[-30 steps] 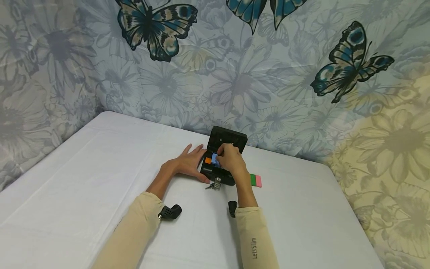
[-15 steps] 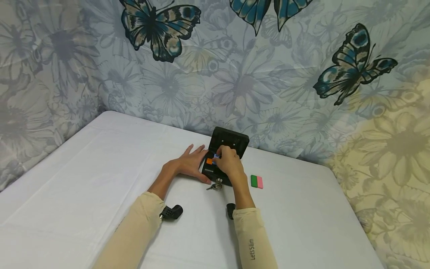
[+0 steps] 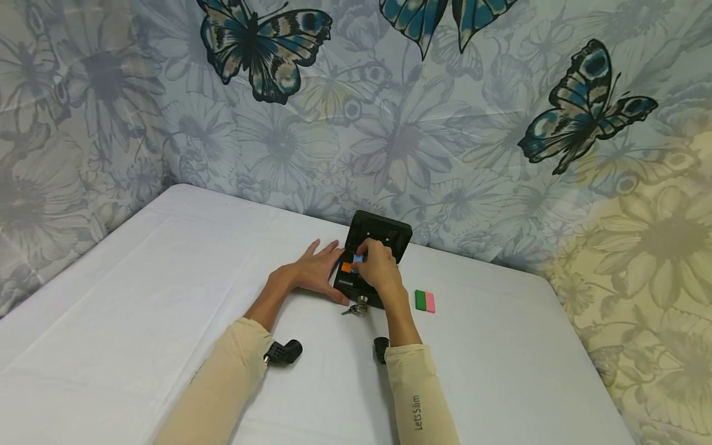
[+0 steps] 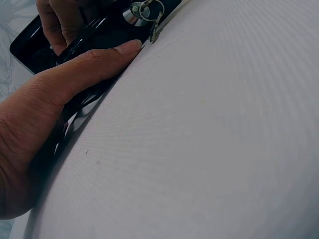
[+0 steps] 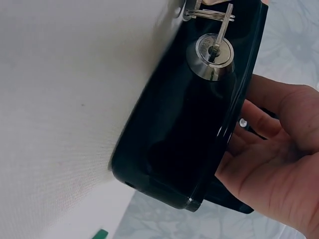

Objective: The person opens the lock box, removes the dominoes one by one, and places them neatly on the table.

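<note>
A black lockable box (image 3: 348, 287) stands near the table's far edge, its lid (image 3: 385, 224) raised at the back. My left hand (image 3: 311, 272) rests against the box's left side with fingers spread, the thumb lying along the front face in the left wrist view. Reaching into the box from the right, my right hand (image 3: 381, 269) pinches a small flat blue piece (image 3: 358, 258). An orange piece (image 3: 347, 267) lies inside, just left of those fingertips. In the right wrist view a key stands in the round metal lock (image 5: 212, 57) on the front; the blue piece is hidden there.
Keys on a ring (image 3: 351, 309) hang at the box's front. To the right of the box, a green and pink flat piece (image 3: 425, 301) lies on the white table (image 3: 500, 358). A patterned wall hanging (image 3: 445, 154) rises behind the table.
My right hand has shifted slightly left within the box, covering more of the blue piece and uncovering the green and pink piece. The left hand stays against the box.
</note>
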Demonstrator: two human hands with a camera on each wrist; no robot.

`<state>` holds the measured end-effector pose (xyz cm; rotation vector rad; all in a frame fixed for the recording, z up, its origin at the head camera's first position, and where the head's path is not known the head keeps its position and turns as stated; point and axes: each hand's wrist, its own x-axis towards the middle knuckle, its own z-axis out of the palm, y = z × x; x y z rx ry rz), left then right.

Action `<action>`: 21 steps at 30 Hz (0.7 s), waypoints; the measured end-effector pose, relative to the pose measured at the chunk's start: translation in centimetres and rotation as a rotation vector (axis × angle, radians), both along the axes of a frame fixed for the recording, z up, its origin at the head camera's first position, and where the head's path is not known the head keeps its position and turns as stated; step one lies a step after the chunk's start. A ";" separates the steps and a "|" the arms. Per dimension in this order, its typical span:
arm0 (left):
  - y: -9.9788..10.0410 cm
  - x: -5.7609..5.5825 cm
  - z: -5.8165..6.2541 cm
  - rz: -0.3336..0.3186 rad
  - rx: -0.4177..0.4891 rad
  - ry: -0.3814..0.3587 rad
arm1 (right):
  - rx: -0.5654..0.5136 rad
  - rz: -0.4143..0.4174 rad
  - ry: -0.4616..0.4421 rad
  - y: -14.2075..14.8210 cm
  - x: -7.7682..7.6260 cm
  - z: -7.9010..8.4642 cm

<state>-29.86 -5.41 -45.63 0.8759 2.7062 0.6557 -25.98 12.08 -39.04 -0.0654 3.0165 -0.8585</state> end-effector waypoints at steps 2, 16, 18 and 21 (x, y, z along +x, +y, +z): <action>0.0 0.0 0.1 0.001 0.003 -0.005 | -0.024 -0.004 0.016 0.1 0.0 0.1; -0.1 0.3 0.3 -0.001 0.021 -0.021 | -0.127 0.012 0.062 1.8 0.4 1.6; -0.1 0.2 0.2 0.000 0.020 -0.023 | -0.130 0.019 0.072 2.1 0.4 1.6; -0.1 0.2 0.2 0.000 0.020 -0.028 | -0.142 0.031 0.085 2.4 0.3 1.7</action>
